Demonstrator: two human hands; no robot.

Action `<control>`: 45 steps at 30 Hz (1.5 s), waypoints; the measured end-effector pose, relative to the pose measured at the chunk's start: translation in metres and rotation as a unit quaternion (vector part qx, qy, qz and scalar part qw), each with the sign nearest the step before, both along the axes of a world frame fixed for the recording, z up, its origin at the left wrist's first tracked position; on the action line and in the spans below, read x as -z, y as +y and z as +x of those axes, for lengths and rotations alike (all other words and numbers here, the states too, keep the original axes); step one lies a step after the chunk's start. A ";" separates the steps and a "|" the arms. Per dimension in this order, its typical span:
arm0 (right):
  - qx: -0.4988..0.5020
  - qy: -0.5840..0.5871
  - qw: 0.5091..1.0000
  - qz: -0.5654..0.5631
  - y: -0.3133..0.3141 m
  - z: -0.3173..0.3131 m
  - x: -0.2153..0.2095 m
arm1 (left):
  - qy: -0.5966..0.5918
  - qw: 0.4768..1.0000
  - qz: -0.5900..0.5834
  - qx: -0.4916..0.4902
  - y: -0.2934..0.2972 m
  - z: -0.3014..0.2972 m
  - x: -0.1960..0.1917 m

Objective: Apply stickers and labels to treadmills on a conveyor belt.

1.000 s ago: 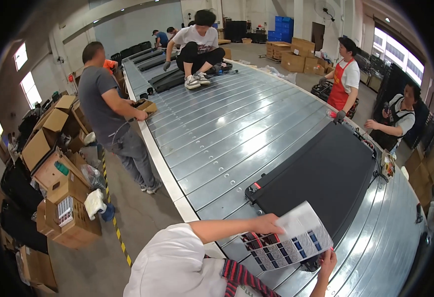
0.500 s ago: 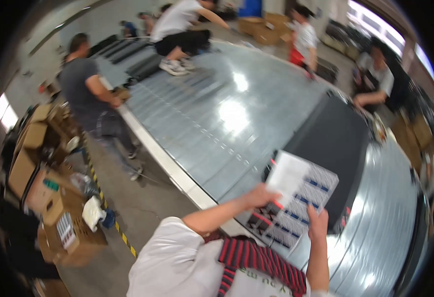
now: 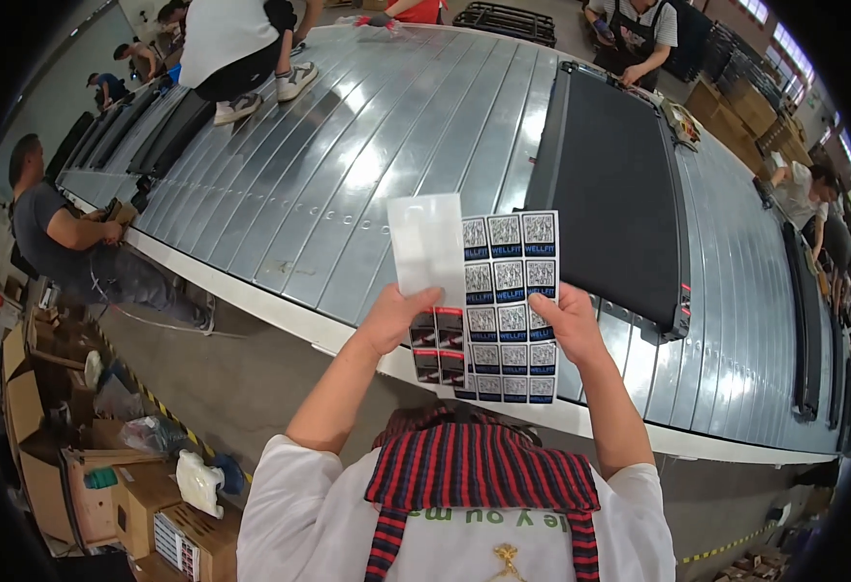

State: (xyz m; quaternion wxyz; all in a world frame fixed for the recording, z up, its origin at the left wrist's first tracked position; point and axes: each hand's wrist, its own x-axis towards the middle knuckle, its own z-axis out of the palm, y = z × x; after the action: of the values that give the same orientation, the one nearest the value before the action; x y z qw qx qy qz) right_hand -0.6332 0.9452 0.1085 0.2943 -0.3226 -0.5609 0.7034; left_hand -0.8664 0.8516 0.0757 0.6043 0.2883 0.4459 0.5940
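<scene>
Since half a second ago, brought from low right to the centre of view and raised upright: sticker sheet [image 3: 511,306], now squarely in front of the chest. Held at its lower right edge by right hand [image 3: 569,325], fingers curled shut around the margin. Pinched with it at the lower left by left hand [image 3: 398,318], closed on a blank white backing strip [image 3: 427,247] overlapping the sheet's left edge and standing above its top. Beyond the sheet, wide ribbed metal platform [image 3: 348,165], near white edge running just past the hands. Black treadmill deck [image 3: 611,184] lying to the right, near corner close behind the sheet's right side. Open floor at left between platform edge and cardboard boxes [image 3: 105,485].
</scene>
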 end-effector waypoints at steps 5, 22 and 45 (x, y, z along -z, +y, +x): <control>-0.016 -0.051 0.998 0.032 0.004 -0.003 0.005 | -0.050 0.998 0.046 -0.016 0.018 -0.009 -0.017; 0.068 -0.005 0.920 0.387 0.007 0.001 0.008 | 0.138 0.978 0.141 -0.067 0.040 0.093 -0.029; 0.176 -0.099 0.907 0.369 0.003 -0.006 -0.008 | 0.183 0.978 0.097 0.030 0.069 0.076 -0.044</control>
State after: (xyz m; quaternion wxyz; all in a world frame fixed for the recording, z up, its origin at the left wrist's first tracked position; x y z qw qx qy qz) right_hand -0.6396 0.9485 0.1165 0.4541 -0.3524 -0.7407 0.3478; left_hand -0.7900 0.9203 0.1199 0.4991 0.4624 0.4805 0.5534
